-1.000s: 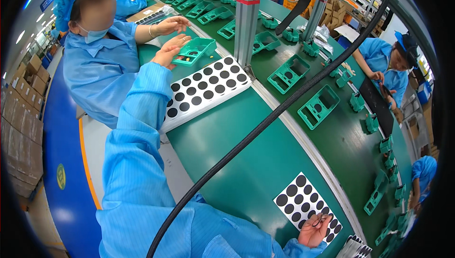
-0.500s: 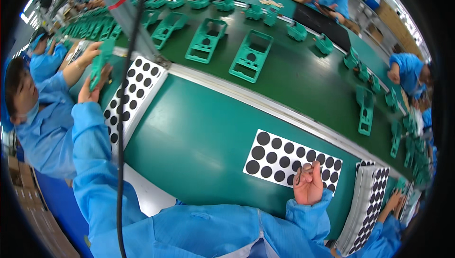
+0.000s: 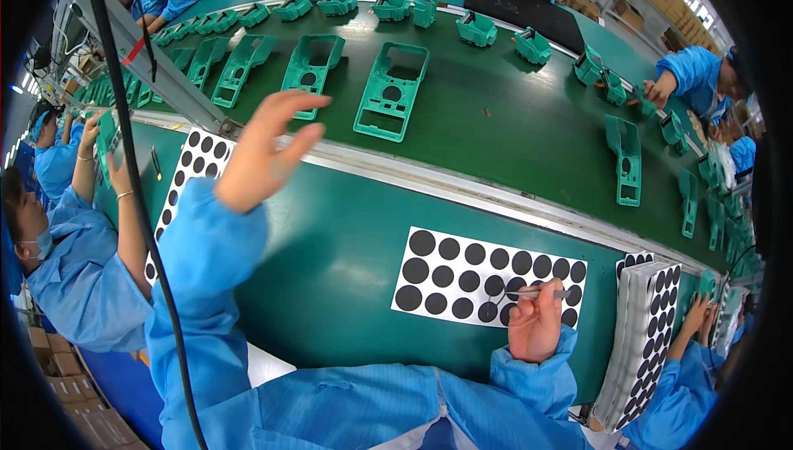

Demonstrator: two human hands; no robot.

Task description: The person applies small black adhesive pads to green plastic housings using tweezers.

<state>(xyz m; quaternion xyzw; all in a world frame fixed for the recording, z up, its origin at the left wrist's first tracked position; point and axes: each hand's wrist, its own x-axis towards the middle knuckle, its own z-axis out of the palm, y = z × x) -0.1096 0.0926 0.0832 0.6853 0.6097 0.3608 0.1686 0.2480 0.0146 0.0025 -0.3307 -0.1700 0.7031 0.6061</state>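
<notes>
My left hand (image 3: 268, 151) is raised over the near edge of the conveyor, fingers apart and holding nothing. Just beyond its fingertips lies a green plastic housing (image 3: 291, 78), partly hidden by them; another green housing (image 3: 363, 109) with a black round spot sits to its right. My right hand (image 3: 535, 326) is closed on slim metal tweezers (image 3: 529, 292), their tips pointing left. Beneath them, a white sheet of black round stickers (image 3: 429, 295) lies on the green table; my hand hides part of its lower right.
A thick stack of sticker sheets (image 3: 621, 351) stands at the right. Another dotted sheet (image 3: 178, 194) lies at the left, beside a co-worker (image 3: 83, 285) holding a green housing. A metal post (image 3: 153, 53) and black cable (image 3: 136, 161) cross the left side. More housings line the conveyor (image 3: 512, 152).
My left hand has moved right, from beside the co-worker's green housing to the conveyor edge. The tweezers in my right hand now show clearly. The view has shifted, and housings appear farther left.
</notes>
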